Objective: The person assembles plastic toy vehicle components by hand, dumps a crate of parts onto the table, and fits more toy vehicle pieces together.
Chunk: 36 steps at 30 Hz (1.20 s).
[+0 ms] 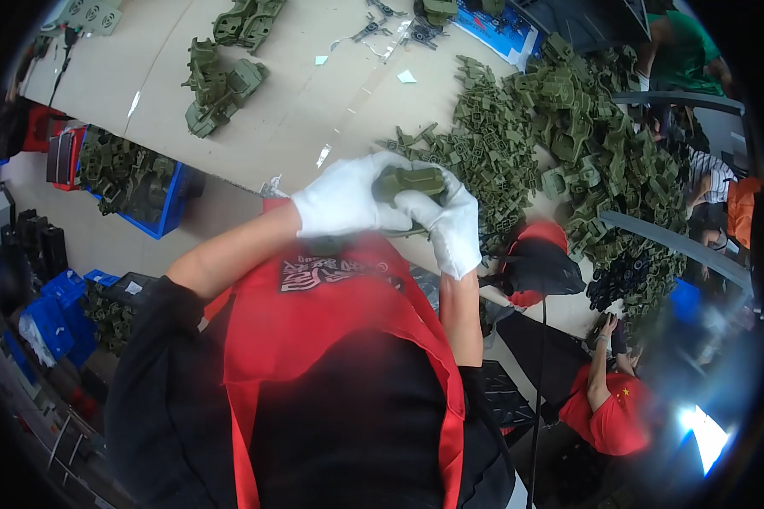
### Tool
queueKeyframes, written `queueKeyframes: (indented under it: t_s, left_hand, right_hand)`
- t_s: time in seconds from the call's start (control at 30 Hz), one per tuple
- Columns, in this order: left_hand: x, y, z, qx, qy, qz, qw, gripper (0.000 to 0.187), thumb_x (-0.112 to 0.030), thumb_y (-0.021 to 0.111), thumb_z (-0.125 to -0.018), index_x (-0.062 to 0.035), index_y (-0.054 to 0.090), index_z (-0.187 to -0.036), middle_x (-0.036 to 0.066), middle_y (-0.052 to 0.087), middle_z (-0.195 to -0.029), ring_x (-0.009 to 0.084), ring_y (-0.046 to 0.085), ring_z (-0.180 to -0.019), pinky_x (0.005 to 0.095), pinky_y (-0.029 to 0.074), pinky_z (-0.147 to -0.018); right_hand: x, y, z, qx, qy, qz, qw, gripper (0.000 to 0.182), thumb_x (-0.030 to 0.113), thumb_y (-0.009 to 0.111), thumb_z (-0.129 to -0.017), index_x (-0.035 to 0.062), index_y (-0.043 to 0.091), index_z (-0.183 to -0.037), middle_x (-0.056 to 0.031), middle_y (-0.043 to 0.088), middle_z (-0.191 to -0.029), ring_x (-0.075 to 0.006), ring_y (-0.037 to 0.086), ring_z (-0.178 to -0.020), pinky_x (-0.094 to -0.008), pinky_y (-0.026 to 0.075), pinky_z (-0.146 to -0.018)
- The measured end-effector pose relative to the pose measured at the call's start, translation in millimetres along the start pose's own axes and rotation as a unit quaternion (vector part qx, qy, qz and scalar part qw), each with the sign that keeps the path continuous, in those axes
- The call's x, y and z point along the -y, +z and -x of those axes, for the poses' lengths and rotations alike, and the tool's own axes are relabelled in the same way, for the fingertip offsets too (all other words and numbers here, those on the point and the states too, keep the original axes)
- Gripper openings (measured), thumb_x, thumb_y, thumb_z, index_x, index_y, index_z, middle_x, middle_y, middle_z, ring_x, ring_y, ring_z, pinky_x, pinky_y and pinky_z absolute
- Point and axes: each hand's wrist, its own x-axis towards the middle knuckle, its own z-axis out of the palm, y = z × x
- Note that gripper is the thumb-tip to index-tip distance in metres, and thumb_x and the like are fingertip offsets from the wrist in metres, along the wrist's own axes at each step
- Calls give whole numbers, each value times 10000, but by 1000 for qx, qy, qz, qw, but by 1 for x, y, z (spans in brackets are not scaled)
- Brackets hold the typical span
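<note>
An olive-green molded plastic part (412, 181) is held close in front of my chest, over the near edge of the table (306, 110). My left hand (352, 197), in a white glove, grips it from the left side. From the right, my right hand (450, 222), gloved the same way, closes on it with the thumb across its front. The fingers cover much of the part, so its full shape is hidden. Just beyond my right hand lies a heap of small green plastic pieces (494, 127).
Larger green molded parts (573, 127) are piled on the right. Several green parts (222, 89) lie at the table's far left. A blue crate (168, 208) of green parts stands below the left edge. Co-workers, one in a red shirt (607, 416), are at the right.
</note>
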Motion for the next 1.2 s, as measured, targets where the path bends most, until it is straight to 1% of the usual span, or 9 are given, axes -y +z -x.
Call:
queueKeyframes:
  t_s: [0.13, 0.2, 0.27, 0.37, 0.53, 0.57, 0.6, 0.83, 1.2]
  left_hand:
    - [0, -17, 9, -62, 12, -187, 980, 975, -309, 865, -634, -38, 353, -1419, 215, 507, -1325, 294, 489, -1247, 358, 397, -1030]
    - [23, -24, 16, -76, 49, 74, 993, 906, -287, 845, -666, -34, 377, -1400, 210, 484, -1355, 340, 453, -1282, 422, 396, -1036]
    - [31, -25, 14, -46, 58, 60, 995, 839, -180, 833, -697, -18, 384, -1387, 165, 535, -1288, 269, 505, -1218, 396, 424, -1010]
    - [21, -24, 10, 0, -92, 390, 916, 690, -16, 763, -740, -36, 448, -1353, 77, 594, -1161, 164, 567, -1043, 289, 474, -905]
    - [20, -22, 11, -13, -76, 250, 965, 644, -32, 748, -761, 0, 460, -1336, 80, 621, -1105, 155, 585, -984, 285, 484, -882]
    - [20, -22, 11, -10, -101, 233, 967, 645, -37, 743, -766, 15, 455, -1340, 82, 630, -1089, 155, 590, -972, 287, 487, -877]
    - [16, -20, 12, -8, -101, 232, 968, 645, -37, 743, -766, 15, 455, -1340, 82, 630, -1089, 155, 590, -972, 287, 487, -877]
    - [15, -17, 28, 23, -84, 189, 978, 776, -155, 771, -680, 52, 447, -1354, 147, 647, -1130, 183, 610, -1008, 308, 482, -899]
    - [41, -1, 34, 24, 8, 87, 996, 627, -216, 767, -775, 31, 505, -1289, 161, 652, -1141, 205, 623, -1045, 322, 479, -930]
  right_hand:
    - [-23, -35, -11, -107, -21, -94, 990, 441, 88, 773, -753, 4, 611, -1155, -73, 661, -1022, -135, 624, -872, -270, 511, -796]
    - [-38, -54, -11, -116, -62, -218, 967, 441, 77, 753, -771, 13, 587, -1174, -70, 646, -1037, -150, 622, -870, -292, 511, -821]
    - [-48, -54, -8, -107, -55, -238, 964, 436, 69, 742, -778, 11, 575, -1177, -61, 642, -1023, -150, 622, -863, -293, 508, -831]
    - [-69, -55, 0, -38, -52, -281, 958, 434, 118, 716, -815, 7, 551, -1202, -56, 625, -1057, -156, 617, -939, -304, 488, -898]
    - [-17, -45, 15, -153, -24, 13, 988, 378, 28, 668, -807, 5, 619, -1182, -57, 654, -1029, -103, 581, -884, -239, 468, -813]
    - [-22, -48, 10, -148, -121, 111, 975, 370, 72, 683, -803, 22, 633, -1166, -78, 668, -1058, -171, 624, -961, -277, 484, -855]
    - [-17, -41, 7, -100, -209, 207, 951, 381, 101, 702, -781, 46, 642, -1154, -111, 670, -1079, -207, 654, -963, -295, 504, -851]
    - [9, 38, 6, 50, -107, 390, 913, 426, 370, 632, -790, 97, 656, -1116, -193, 639, -1124, -347, 648, -980, -403, 522, -857]
    - [-29, 10, 3, 137, 37, 56, 988, 538, 46, 661, -809, 2, 496, -1319, -187, 600, -1215, -242, 582, -1150, -323, 471, -952]
